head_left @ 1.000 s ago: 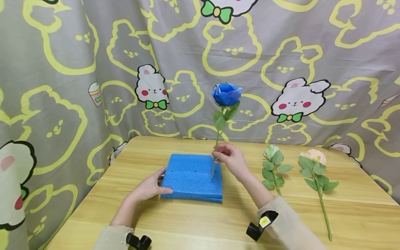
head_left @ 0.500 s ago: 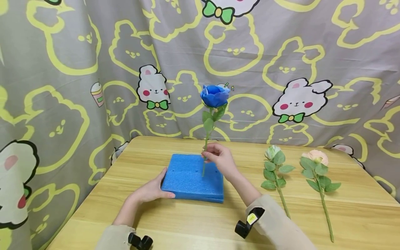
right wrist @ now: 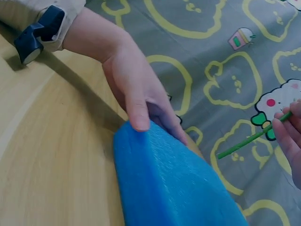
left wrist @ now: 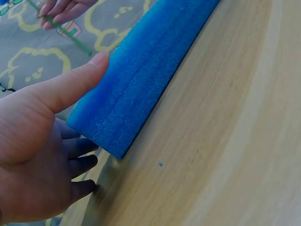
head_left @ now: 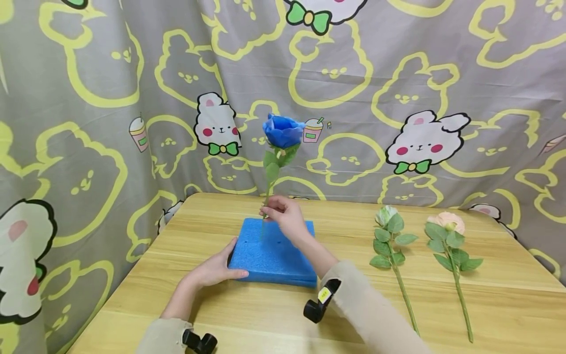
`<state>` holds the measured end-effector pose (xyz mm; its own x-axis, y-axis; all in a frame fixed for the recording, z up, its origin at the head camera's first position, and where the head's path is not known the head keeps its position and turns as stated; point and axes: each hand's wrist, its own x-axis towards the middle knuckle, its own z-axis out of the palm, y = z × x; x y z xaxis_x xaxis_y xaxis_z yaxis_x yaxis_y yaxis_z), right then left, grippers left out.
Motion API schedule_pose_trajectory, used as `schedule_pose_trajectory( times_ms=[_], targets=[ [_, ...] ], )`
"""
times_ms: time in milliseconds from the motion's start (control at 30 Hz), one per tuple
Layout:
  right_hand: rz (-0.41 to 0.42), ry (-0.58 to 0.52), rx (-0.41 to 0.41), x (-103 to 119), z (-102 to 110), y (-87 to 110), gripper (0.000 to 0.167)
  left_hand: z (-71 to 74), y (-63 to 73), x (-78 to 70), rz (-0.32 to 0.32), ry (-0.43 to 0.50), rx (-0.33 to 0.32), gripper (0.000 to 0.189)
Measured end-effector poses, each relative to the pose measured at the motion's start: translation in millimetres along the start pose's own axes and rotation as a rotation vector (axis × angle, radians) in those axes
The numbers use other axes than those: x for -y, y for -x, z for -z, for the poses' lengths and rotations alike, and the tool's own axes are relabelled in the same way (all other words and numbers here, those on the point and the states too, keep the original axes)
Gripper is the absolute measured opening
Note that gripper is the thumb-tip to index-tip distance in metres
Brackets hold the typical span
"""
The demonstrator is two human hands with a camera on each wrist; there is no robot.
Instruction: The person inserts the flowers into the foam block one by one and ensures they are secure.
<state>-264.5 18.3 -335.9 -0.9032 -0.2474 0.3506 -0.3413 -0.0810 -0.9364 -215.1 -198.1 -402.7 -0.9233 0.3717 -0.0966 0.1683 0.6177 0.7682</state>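
A blue artificial rose (head_left: 283,132) stands nearly upright in my right hand (head_left: 285,216), which pinches its green stem between thumb and fingertips. The stem's lower end (right wrist: 225,154) hangs free above a blue foam block (head_left: 276,263), near its back left part. Small dark holes dot the top of the block. My left hand (head_left: 216,268) holds the block at its left front corner. Its thumb (left wrist: 80,82) lies along the front edge while the other fingers sit at the left side. In the right wrist view, my right hand (right wrist: 291,141) is partly cut off.
To the right on the wooden table (head_left: 349,314) lie a white-green rose (head_left: 386,216) and a pale peach flower (head_left: 446,223), stems toward me. A patterned grey curtain (head_left: 345,88) hangs behind the table. A blue crumb (left wrist: 161,164) lies before the block.
My right hand has carried the blue rose leftward across the foam block, from its right side to over its left part. The left hand and the block stay almost in place.
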Motion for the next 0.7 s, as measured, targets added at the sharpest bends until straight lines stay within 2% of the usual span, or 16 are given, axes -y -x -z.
schedule_pose_trajectory(
  times_ms=[200,433,533,700],
  targets=[
    [0.004,0.020,0.055,-1,-20,-1.8,0.022,-0.3,-0.5,0.5,-0.012,0.015,-0.001,0.103],
    [0.008,0.043,0.021,13,-35,7.9,0.018,-2.1,-0.1,2.7,-0.033,0.026,0.000,0.101],
    [-0.002,0.025,0.007,0,-38,4.0,0.017,-1.3,0.9,1.6,-0.050,0.022,-0.009,0.099],
    [-0.017,0.073,-0.026,-28,-40,-5.7,0.017,0.1,1.1,-0.2,-0.056,0.017,-0.018,0.097]
  ],
)
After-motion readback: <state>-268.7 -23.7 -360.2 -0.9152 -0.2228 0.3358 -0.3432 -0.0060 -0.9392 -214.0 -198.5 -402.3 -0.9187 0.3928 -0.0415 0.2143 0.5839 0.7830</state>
